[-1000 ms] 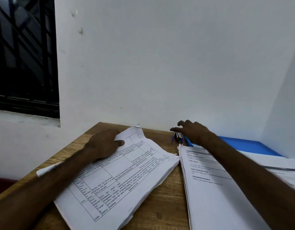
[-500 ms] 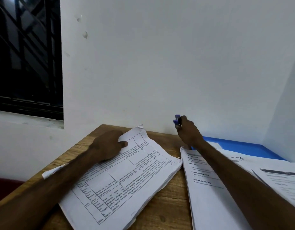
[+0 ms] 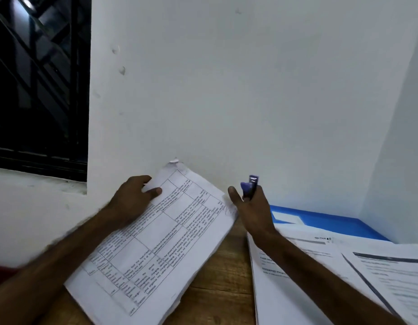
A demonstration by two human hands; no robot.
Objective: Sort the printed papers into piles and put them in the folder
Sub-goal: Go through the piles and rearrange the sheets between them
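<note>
Now: left hand on the tabled sheaf, right hand on a purple object

Nearest, a pile of printed papers (image 3: 285,292) lies flat at the right on the wooden counter (image 3: 223,266), with the right forearm crossing it. Left of it, a sheaf (image 3: 163,249) printed with a table has its long axis running diagonally from near-left to far-right, its torn far corner pointing at the white wall (image 3: 226,102). The left hand (image 3: 133,199) has its grip closed on the sheaf's far left edge, thumb on top. The right hand (image 3: 253,208) curls its grip round a small purple object (image 3: 249,187), held upright just beyond the sheaf's right corner. Farther right, a blue folder (image 3: 332,222) lies by the wall.
</note>
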